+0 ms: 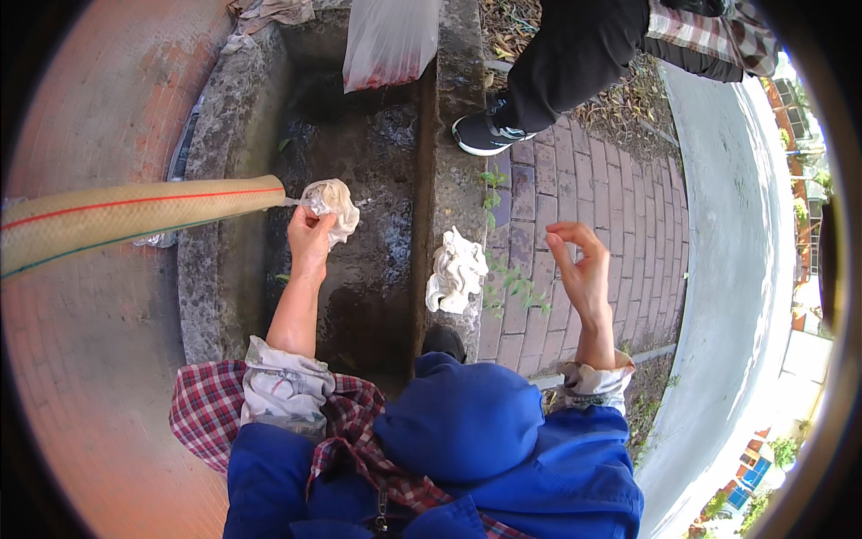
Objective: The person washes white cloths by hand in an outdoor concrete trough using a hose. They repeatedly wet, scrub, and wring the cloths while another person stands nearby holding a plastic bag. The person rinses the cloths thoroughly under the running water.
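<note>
My left hand [312,239] pinches a wet, off-white cloth [340,210] at the mouth of a tan braided hose [195,197], where water runs out onto it. Below the cloth lies the wet floor of a concrete trough [367,283]. Another off-white cloth [456,271], crumpled and twisted, rests on the trough's right ledge. To the right of that ledge my right hand [583,266] is raised above the brick paving, thumb and forefinger curled near each other, with nothing seen between them.
A clear plastic bag [390,40] with something red at its bottom hangs over the trough's far part. Another person's black shoe [488,131] stands at the right ledge. A crumpled cloth [269,12] lies at the far left rim. Small weeds [515,283] grow beside the ledge.
</note>
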Demonstrator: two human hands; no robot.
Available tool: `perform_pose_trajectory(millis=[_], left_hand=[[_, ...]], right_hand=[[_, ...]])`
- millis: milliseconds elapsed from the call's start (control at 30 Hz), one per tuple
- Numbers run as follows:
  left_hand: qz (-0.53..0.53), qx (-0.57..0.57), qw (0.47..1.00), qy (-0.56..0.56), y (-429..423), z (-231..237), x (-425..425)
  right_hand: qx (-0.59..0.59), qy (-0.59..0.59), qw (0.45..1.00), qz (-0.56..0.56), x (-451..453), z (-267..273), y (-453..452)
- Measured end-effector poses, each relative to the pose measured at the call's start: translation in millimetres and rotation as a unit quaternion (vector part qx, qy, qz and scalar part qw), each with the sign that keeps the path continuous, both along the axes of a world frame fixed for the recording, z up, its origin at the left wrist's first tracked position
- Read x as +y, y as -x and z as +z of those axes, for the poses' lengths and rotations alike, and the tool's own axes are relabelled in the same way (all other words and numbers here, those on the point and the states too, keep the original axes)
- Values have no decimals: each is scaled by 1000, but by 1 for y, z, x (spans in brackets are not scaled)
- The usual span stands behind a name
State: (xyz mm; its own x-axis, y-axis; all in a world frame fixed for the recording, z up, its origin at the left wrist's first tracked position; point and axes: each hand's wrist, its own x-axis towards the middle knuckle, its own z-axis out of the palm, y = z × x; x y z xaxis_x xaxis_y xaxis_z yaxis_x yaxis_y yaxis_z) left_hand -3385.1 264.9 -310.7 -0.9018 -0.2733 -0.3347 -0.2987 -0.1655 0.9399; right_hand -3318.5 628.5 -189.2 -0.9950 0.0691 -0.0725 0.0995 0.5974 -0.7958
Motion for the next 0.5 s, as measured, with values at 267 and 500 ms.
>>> perform_pose_trajectory(millis=[267,500], left_hand=[[-47,-74,983,-159,-6,7,-2],[-34,-107,961,-252,-9,-7,-10]], right_hand=[[603,531,478,355,-109,176,18],[591,527,550,266,-114,180,1]])
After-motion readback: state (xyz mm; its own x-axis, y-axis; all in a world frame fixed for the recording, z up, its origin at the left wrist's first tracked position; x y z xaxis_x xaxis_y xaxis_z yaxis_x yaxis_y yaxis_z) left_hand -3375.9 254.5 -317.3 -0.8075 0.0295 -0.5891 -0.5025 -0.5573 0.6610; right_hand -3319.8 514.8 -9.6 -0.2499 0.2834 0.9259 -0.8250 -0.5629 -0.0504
